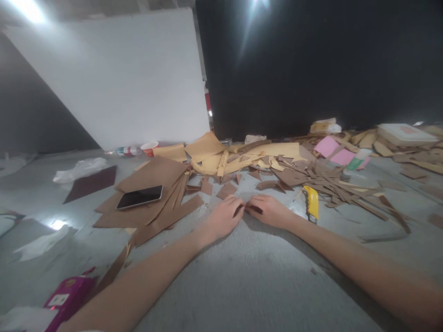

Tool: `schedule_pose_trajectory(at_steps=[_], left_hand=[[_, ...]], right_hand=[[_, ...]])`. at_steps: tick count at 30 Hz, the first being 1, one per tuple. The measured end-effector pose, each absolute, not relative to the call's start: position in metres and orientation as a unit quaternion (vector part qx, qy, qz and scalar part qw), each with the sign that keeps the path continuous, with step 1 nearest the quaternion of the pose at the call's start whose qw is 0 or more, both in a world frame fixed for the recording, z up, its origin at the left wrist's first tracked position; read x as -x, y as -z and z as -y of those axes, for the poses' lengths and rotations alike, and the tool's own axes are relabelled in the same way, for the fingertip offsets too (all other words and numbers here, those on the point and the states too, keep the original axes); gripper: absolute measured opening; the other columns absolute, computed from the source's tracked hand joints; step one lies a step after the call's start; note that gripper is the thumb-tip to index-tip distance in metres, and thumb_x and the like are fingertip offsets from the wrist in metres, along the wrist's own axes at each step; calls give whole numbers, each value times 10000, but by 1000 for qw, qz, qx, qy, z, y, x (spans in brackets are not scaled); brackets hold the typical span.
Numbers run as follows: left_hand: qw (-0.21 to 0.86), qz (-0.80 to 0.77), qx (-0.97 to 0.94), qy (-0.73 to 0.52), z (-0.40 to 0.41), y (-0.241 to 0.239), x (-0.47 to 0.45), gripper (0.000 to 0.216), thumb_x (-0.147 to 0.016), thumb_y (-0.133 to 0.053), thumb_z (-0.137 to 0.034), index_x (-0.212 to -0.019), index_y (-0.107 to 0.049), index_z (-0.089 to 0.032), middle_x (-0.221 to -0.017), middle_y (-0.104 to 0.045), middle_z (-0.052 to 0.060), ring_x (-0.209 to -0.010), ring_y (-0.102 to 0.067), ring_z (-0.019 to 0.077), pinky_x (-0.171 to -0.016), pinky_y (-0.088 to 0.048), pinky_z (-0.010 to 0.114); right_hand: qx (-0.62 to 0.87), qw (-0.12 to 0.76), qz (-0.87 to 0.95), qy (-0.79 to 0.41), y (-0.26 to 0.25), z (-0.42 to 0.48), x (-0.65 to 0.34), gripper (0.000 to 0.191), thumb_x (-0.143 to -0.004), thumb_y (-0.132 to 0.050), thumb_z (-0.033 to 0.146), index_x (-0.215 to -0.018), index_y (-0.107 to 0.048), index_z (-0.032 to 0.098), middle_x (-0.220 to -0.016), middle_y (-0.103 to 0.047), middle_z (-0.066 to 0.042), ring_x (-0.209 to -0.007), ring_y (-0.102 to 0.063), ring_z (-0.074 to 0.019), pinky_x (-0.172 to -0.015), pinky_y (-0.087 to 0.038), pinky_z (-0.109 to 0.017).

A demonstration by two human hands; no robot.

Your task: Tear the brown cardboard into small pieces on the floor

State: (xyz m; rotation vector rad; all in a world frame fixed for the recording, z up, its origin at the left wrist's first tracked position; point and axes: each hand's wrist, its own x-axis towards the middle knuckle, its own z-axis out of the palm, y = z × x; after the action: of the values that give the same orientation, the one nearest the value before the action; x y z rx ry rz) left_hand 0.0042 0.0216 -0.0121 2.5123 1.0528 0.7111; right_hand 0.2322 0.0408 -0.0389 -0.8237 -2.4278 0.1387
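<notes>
My left hand (226, 214) and my right hand (268, 210) meet at the fingertips, low over the grey surface. Both have their fingers curled in a pinch. Whatever lies between them, if anything, is hidden by the fingers. Just beyond my fingertips lies a small brown cardboard piece (226, 190), with more cut scraps around it. A yellow tool with a ridged grip (312, 203), which looks like a utility knife, rests to the right of my right hand. Left of my left hand, a phone (140, 197) lies on stacked brown cardboard sheets (152, 177).
Brown strips (332, 184) and yellowish scraps (242, 161) spread across the back. Pink sheets (327, 146), a white box (406, 134) and a red-white cup (150, 147) stand farther off. A magenta device (69, 295) sits at lower left, near my left forearm. White and black panels rise behind.
</notes>
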Motion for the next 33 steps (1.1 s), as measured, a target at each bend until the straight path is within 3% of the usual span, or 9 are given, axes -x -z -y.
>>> schedule_pose_trajectory(at_steps=[33], left_hand=[[144,-367,-886,-245,-22,13,-4,172,-1070,-457,-185,-1026,-619,-220,-1006,-657,49,-1077,-609,230,-979,-506,369]], right_hand=[[318,261,909,-60,38,-41,-233,207,-1079,-530,289,-932,-645,200,-827,-697,-47,-792,-667,-208,-735,-472,-325]])
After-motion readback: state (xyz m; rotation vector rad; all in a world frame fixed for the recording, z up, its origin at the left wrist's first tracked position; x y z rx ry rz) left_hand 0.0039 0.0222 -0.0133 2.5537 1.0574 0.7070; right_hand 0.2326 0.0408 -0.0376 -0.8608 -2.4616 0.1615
